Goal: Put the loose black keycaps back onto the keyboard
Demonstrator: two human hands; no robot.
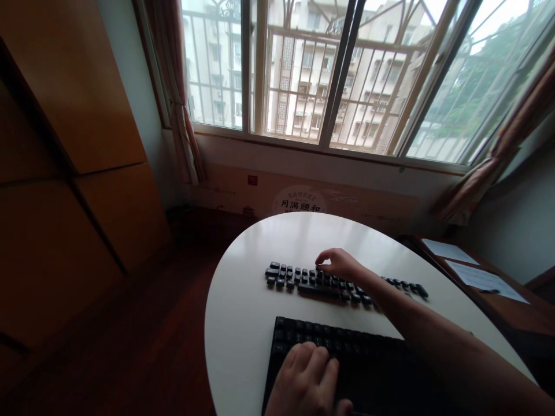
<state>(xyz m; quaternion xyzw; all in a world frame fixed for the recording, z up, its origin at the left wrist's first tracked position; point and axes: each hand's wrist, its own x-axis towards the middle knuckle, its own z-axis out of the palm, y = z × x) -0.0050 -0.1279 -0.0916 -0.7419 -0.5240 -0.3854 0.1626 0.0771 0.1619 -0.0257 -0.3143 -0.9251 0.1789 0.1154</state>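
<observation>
Loose black keycaps [321, 290] lie in rows on the white round table [243, 323], laid out like a keyboard. Over their upper rows, my right hand [340, 263] pinches a small dark keycap [318, 267] between thumb and forefinger. Nearer to me is a black keyboard [368, 346], its far rows showing keys and its lower part a dark, flat area. My left hand [303, 375] is on the keyboard's left part, fingers curled and pressed together; their tips and anything under them are hidden. My right forearm passes over the right end of the keycap rows.
Beyond the table stands a wall with a barred window [303, 86] and tied curtains [182, 115]. An orange-brown cabinet [87, 115] is at the left. Paper sheets [481, 277] and a dark pen-like item lie on a brown surface at the right.
</observation>
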